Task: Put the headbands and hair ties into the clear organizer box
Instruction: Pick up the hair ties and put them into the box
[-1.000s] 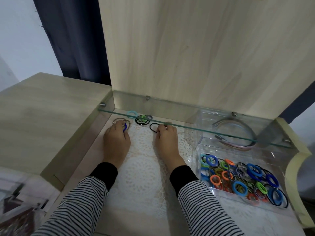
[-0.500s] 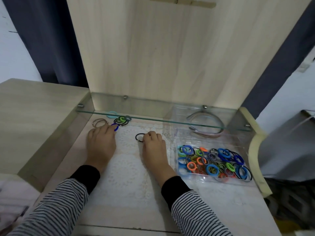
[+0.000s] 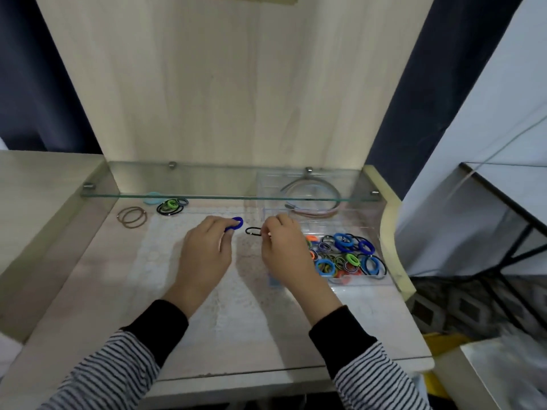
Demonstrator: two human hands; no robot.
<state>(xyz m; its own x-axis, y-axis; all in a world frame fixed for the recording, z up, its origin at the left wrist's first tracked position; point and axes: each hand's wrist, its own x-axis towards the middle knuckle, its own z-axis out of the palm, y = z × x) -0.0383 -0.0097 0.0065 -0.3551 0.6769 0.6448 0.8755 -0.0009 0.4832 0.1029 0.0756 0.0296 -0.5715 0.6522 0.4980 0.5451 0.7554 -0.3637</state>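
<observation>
The hair ties are light, soft elastic loops that sag and flatten when lifted, so a fingertip pinch anywhere on the band should do, or a finger hooked through the ring. They will not break, but a thin one could probably spring out of a loose pinch. The left hand [image 3: 207, 255], just left of the clear organizer box [image 3: 359, 224], grips a thick blue hair tie [image 3: 236, 224] between thumb and fingers. The right hand [image 3: 284, 250], at the box's left wall, pinches a thin black hair tie [image 3: 253, 231]; the two hands are close but apart. Farther left of the box lie a cluster of green and black ties [image 3: 171, 206], a teal tie [image 3: 152, 198] and two thin brown ties [image 3: 132, 216]. The box's front compartment holds a heap of coloured ties, and stiff curved headbands [image 3: 313, 214] sit in its rear compartment. The box stands on a pale desk with a lace mat [image 3: 236, 306] to its left. A glass shelf [image 3: 207, 196] runs low over the back of the box, so I judge the room to reach in there is tight.
</observation>
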